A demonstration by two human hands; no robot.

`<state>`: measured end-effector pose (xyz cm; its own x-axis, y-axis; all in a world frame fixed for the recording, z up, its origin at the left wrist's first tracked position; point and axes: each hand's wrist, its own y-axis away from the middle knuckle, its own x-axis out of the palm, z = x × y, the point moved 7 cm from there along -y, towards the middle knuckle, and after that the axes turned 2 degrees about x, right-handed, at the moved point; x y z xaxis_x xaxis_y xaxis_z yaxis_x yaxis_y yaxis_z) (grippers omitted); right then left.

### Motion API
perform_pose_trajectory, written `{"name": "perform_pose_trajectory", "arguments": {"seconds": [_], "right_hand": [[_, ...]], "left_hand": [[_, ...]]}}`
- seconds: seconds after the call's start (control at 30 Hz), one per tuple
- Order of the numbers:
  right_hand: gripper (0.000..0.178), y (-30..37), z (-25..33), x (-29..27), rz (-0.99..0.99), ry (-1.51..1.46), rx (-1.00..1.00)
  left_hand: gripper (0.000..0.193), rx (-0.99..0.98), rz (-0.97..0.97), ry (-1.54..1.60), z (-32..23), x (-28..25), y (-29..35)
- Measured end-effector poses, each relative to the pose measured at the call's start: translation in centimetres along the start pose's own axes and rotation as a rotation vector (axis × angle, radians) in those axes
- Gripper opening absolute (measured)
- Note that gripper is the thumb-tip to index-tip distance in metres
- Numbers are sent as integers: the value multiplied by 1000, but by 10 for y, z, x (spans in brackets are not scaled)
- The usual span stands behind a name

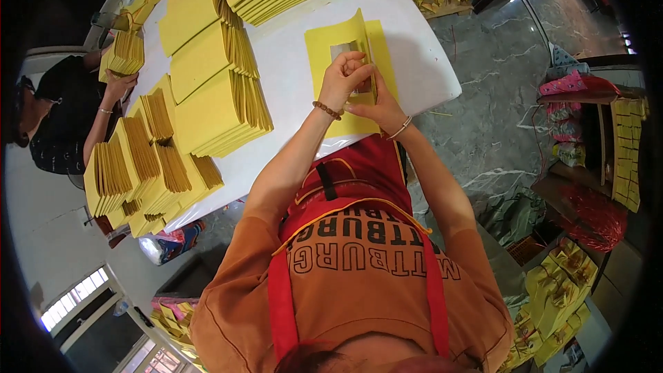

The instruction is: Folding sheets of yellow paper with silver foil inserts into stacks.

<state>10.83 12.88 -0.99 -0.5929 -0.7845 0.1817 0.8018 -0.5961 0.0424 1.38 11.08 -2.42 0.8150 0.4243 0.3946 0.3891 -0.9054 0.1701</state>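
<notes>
A yellow paper sheet (320, 48) lies near the right end of the white table, with one part folded up so that it stands on edge. On the sheet is a silvery grey patch (338, 49). My left hand (340, 81), with a beaded bracelet at its wrist, is over the sheet with curled fingers beside the raised fold. What those fingers pinch is hidden. My right hand (384, 109) grips the raised paper from its right side, the thumb low near the table edge. More yellow paper (382, 41) lies flat beneath and to the right.
Tall stacks of folded yellow paper (200, 62) cover the left part of the white table (286, 69). At the far left another person (62, 117) holds a yellow paper bundle (126, 52). Yellow piles (559, 297) lie at lower right, on a grey marbled floor (476, 110).
</notes>
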Motion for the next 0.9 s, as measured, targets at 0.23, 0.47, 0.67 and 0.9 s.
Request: {"name": "perform_pose_trajectory", "arguments": {"seconds": [0.23,0.47,0.67,0.9], "right_hand": [[93,0,2,0,25,-9,16],[98,-1,-5,-2,87,-88,49],[99,0,-6,-1,69,-147,51],[107,1,-6,1,44,-97,81]], "left_hand": [[30,-12,-3,36,3,0,2],[25,-17,7,56,6,-4,4],[22,-34,4,-12,7,-6,5],[25,244,-227,55,-1,0,15]]}}
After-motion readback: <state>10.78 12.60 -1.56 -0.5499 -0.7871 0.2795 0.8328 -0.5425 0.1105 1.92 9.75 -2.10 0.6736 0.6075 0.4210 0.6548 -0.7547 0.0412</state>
